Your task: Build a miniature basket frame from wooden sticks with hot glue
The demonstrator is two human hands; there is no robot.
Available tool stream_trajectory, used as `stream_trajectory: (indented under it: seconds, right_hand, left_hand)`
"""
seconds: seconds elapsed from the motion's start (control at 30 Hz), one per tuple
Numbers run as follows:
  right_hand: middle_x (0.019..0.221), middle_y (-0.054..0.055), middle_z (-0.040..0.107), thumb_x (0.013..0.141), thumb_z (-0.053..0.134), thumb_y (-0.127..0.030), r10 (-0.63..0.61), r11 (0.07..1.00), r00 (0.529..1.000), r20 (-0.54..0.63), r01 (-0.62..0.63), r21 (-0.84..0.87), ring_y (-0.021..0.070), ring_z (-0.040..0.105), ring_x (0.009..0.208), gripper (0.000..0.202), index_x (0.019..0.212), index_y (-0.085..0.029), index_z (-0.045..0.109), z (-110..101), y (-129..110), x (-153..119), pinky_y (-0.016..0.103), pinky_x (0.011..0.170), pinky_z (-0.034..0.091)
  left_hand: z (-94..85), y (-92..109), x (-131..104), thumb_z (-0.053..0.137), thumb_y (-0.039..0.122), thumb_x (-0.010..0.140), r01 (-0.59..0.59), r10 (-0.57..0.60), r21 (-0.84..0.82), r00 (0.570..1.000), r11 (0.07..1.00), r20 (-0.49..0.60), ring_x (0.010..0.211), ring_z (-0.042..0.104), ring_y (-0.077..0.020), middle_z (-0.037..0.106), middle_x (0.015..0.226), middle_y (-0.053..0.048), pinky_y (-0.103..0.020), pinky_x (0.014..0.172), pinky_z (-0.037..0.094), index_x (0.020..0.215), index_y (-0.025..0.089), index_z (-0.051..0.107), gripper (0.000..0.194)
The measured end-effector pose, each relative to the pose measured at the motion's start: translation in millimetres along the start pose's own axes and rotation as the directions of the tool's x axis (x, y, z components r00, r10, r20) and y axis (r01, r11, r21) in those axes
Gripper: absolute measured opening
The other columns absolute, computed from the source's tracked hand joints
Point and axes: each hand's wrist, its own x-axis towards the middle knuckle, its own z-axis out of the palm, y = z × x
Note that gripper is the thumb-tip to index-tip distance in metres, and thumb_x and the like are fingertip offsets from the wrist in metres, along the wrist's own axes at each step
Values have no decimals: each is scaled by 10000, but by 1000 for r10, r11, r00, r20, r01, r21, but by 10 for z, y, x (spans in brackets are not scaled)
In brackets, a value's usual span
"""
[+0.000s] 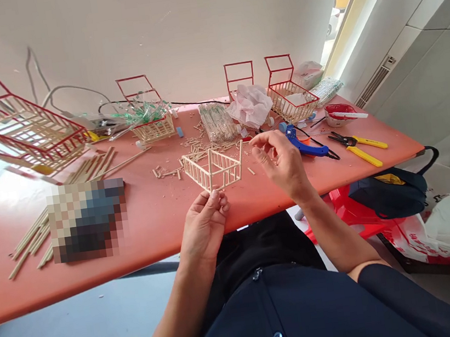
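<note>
A small unpainted stick frame (213, 170), shaped like an open basket with upright posts, is held over the table's near part. My left hand (207, 220) is closed on its lower front corner, thumb and fingers pinched together. To the right of the frame, my right hand (280, 161) is raised with its fingers curved and spread apart, near the top of the right post and not visibly touching it. Nothing shows between its fingers. A blue glue gun (307, 147) lies just beyond my right hand.
Red-trimmed stick baskets (293, 101) line the back of the orange table (153, 222). Yellow-handled pliers (359, 148) and a red paint cup (338, 114) are right. Short stick pieces (196, 153) lie behind the frame; long sticks (31, 238) are left.
</note>
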Motion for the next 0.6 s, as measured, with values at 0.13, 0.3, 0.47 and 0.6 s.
stream_trajectory:
  seconds: [0.13,0.3,0.47,0.6]
  right_hand:
    - [1227,86,725,1032,685,-497,26,972,982,188,-69,223,167,672,908,371,1259,-204,704,65,183,54,304,762,499]
    - [1192,82,762,1011,675,-609,-44,940,901,433,-109,323,163,674,882,428,1131,-206,756,222,117,94,304,778,498]
    - [984,56,766,972,707,-641,-7,927,890,456,-165,337,149,617,772,462,1022,-184,755,303,1,128,306,748,481]
    - [919,44,734,999,676,-607,-8,939,917,398,-131,319,140,571,749,439,941,-176,731,358,-43,129,301,720,456]
  left_hand:
    - [-113,154,24,1103,231,481,4,-4,34,1000,999,10,618,559,-48,659,725,-14,-142,559,503,782,93,763,475]
    - [-176,311,90,1104,255,478,25,-27,82,999,996,31,611,536,-42,665,731,-14,-142,567,512,806,101,784,483]
    - [-194,375,178,1105,308,480,23,-29,135,999,991,41,632,558,-57,663,740,-22,-151,588,513,783,108,747,510]
    - [-250,336,152,1046,406,603,-108,98,340,994,934,46,642,566,-88,671,780,-34,-187,570,476,845,136,715,491]
